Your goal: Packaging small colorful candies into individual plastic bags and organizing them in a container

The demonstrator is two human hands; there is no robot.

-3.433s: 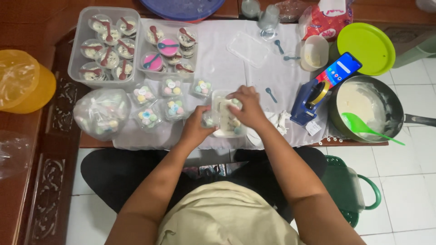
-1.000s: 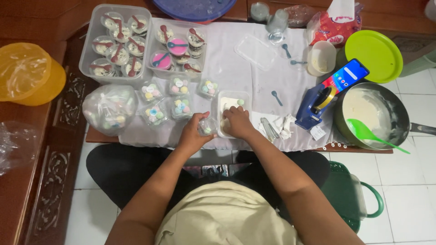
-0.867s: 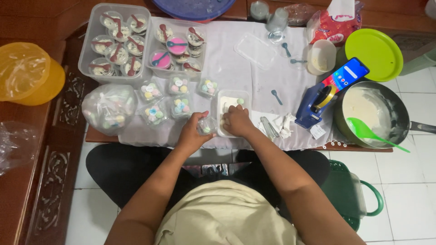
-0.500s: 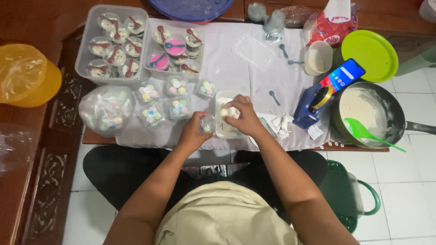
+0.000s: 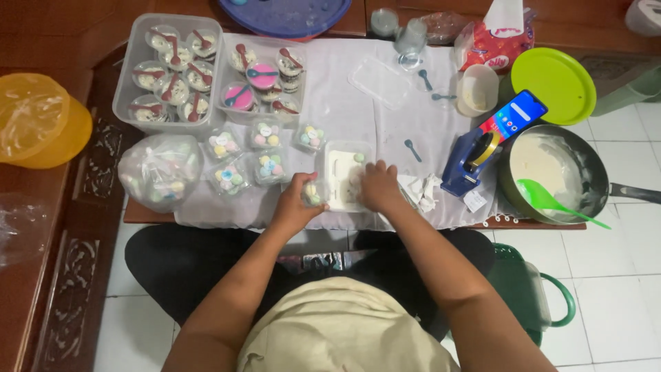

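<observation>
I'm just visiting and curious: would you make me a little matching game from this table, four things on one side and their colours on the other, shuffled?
Things:
1. round lid
2. tape dispenser
3. stack of bowls on the far left
4. tissue pack

Colours:
A. blue
B. red
C. lime green
D. yellow-orange

Pairs: 1-C, 2-A, 3-D, 4-B

A low wooden table [image 5: 148, 215] under a white cloth [image 5: 358, 117] is standing on white floor tiles [image 5: 606, 269], beside a carved wooden frame [image 5: 65, 275].
</observation>
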